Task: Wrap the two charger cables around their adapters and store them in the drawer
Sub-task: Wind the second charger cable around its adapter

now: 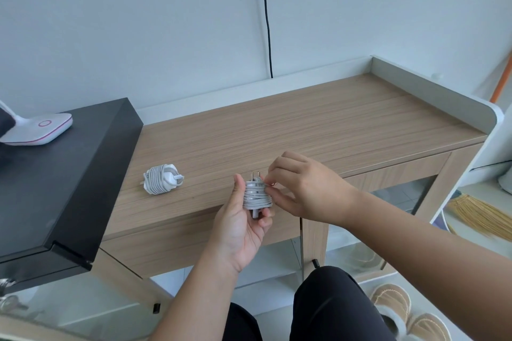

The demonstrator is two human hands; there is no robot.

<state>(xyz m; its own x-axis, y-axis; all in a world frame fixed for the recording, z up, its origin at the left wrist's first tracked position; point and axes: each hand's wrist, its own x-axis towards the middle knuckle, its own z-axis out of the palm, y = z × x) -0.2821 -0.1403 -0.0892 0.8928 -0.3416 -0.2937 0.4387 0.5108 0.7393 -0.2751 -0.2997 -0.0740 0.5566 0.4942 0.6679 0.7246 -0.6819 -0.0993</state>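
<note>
One white charger (162,178) lies on the wooden desk top (304,124), its cable wound around the adapter. My left hand (241,227) holds the second charger (257,194) upright above the desk's front edge, grey-white cable coiled tightly around the adapter, prongs pointing up. My right hand (302,188) pinches the cable's end against the top right of the coil. The drawer front (180,243) below the desk top is shut.
A black box (69,174) sits on the desk's left end with a white and pink device (41,129) on it. A black cord (267,22) hangs down the wall. A raised white rim (432,88) borders the desk's back and right. Slippers (401,310) lie on the floor.
</note>
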